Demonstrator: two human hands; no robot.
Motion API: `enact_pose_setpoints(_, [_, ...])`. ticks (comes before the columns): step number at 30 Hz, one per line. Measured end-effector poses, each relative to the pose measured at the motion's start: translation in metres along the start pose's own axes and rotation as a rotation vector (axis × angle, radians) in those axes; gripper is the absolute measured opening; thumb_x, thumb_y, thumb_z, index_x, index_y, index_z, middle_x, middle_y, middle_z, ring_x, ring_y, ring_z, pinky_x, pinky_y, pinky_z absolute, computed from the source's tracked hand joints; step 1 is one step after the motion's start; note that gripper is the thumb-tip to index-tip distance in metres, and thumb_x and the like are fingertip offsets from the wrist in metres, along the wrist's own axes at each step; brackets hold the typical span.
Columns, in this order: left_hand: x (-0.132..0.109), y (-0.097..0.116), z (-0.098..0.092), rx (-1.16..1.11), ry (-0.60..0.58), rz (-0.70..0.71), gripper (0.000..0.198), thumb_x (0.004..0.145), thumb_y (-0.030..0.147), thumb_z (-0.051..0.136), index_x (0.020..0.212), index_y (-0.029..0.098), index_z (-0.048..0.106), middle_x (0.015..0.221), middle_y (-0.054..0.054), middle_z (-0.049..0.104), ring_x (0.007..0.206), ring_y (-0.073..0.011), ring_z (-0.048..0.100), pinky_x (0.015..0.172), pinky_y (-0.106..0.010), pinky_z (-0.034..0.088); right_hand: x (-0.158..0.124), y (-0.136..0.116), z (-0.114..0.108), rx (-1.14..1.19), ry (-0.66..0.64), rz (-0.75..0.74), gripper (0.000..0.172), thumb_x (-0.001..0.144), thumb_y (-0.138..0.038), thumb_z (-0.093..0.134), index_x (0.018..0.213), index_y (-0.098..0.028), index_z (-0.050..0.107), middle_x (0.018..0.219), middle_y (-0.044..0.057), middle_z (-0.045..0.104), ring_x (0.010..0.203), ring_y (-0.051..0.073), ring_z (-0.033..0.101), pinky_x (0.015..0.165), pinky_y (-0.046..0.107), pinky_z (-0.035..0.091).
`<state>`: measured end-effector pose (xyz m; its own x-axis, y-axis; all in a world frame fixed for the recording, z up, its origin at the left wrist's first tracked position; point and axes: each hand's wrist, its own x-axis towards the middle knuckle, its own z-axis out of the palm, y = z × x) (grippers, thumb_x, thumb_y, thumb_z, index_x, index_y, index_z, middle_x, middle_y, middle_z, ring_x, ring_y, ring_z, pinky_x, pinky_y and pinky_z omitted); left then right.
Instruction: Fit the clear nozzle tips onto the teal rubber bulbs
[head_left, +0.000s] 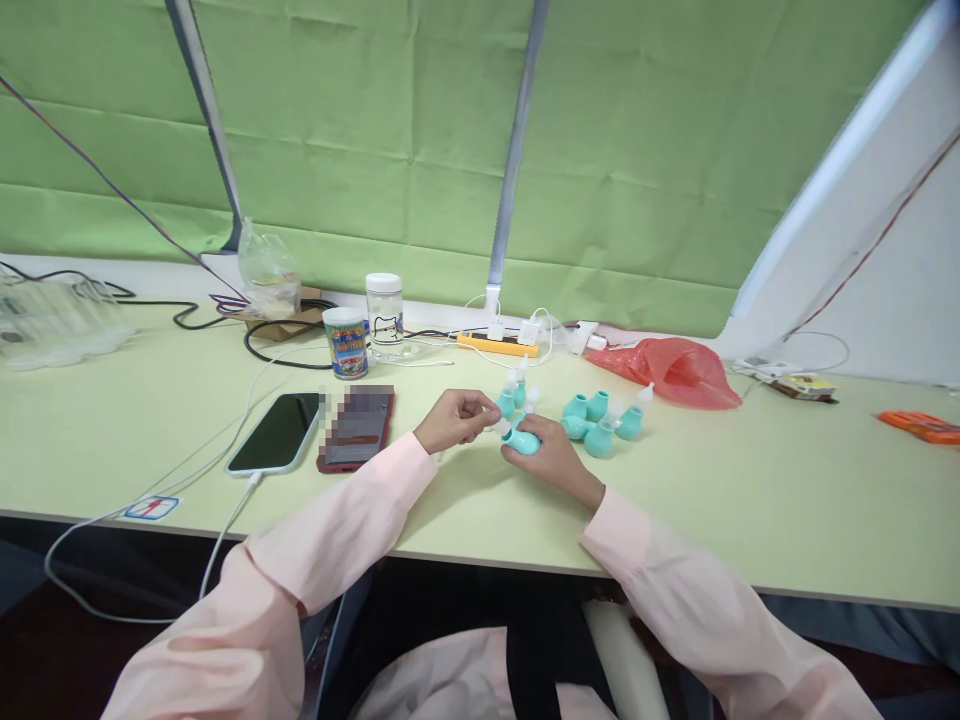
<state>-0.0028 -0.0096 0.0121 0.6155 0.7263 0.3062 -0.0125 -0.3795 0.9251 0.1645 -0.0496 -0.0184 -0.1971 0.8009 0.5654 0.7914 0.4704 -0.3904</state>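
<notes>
My right hand (550, 455) grips a teal rubber bulb (523, 440) lying sideways just above the pale green table (750, 500). My left hand (454, 418) pinches the clear tip (500, 425) at the bulb's neck. Both arms wear pale pink sleeves. Just behind my hands stand two more teal bulbs with clear tips (514, 398). A cluster of several teal bulbs (600, 420) lies to the right of my right hand, some with clear tips.
Two phones (279, 432) (358, 428) lie left of my hands, one on a white cable. A printed cup (346, 342), a clear jar (385, 312), a yellow power strip (499, 344) and a red plastic bag (675, 370) sit further back. Green cloth hangs behind.
</notes>
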Motion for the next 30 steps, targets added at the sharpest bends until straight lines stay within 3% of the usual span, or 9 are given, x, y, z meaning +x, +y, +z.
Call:
enact_pose_setpoints(5, [-0.0010, 0.0009, 0.0016, 0.040, -0.011, -0.027, 0.026, 0.067, 0.036, 0.054, 0.072, 0.010, 0.051, 0.041, 0.005, 0.042, 0.032, -0.0037, 0.037, 0.032, -0.015, 0.027, -0.0023, 0.0023, 0.0022, -0.030, 0.081, 0.046, 0.014, 0.057, -0.028, 0.053, 0.061, -0.017, 0.045, 0.064, 0.001, 0.048, 0.060, 0.014, 0.046, 0.057, 0.024, 0.036])
enact_pose_setpoints(11, [0.0000, -0.0045, 0.0023, 0.114, -0.007, -0.018, 0.023, 0.066, 0.033, 0.055, 0.070, 0.011, 0.051, 0.039, 0.007, 0.041, 0.031, -0.0020, 0.035, 0.033, -0.014, 0.027, -0.0069, 0.0027, 0.0052, 0.063, -0.044, 0.177, 0.014, 0.061, -0.029, 0.050, 0.068, -0.018, 0.044, 0.054, -0.003, 0.048, 0.049, 0.011, 0.043, 0.049, 0.023, 0.033])
enact_pose_setpoints(18, [-0.0012, -0.0033, 0.0007, 0.088, -0.057, -0.067, 0.026, 0.063, 0.034, 0.058, 0.071, 0.010, 0.051, 0.041, 0.006, 0.044, 0.031, -0.0035, 0.038, 0.031, -0.014, 0.029, -0.0084, -0.0014, 0.0056, 0.149, -0.030, 0.237, 0.017, 0.061, -0.033, 0.050, 0.062, -0.017, 0.047, 0.053, -0.003, 0.045, 0.050, 0.010, 0.040, 0.049, 0.022, 0.031])
enact_pose_setpoints(26, [-0.0022, -0.0064, -0.0024, 0.129, -0.155, -0.080, 0.031, 0.059, 0.032, 0.062, 0.076, 0.008, 0.054, 0.042, 0.003, 0.048, 0.034, -0.0057, 0.044, 0.032, -0.014, 0.033, -0.0048, 0.0000, 0.0021, 0.330, -0.224, 0.301, 0.020, 0.054, -0.027, 0.055, 0.050, -0.015, 0.039, 0.049, -0.006, 0.033, 0.047, 0.005, 0.030, 0.043, 0.019, 0.023])
enact_pose_setpoints(30, [-0.0033, -0.0077, -0.0021, 0.171, -0.182, -0.072, 0.033, 0.059, 0.032, 0.062, 0.079, 0.007, 0.056, 0.042, 0.002, 0.049, 0.035, -0.0057, 0.045, 0.034, -0.014, 0.034, -0.0021, 0.0006, -0.0029, 0.476, -0.452, 0.408, 0.020, 0.054, -0.027, 0.056, 0.051, -0.016, 0.039, 0.043, -0.007, 0.033, 0.039, 0.004, 0.029, 0.037, 0.019, 0.020])
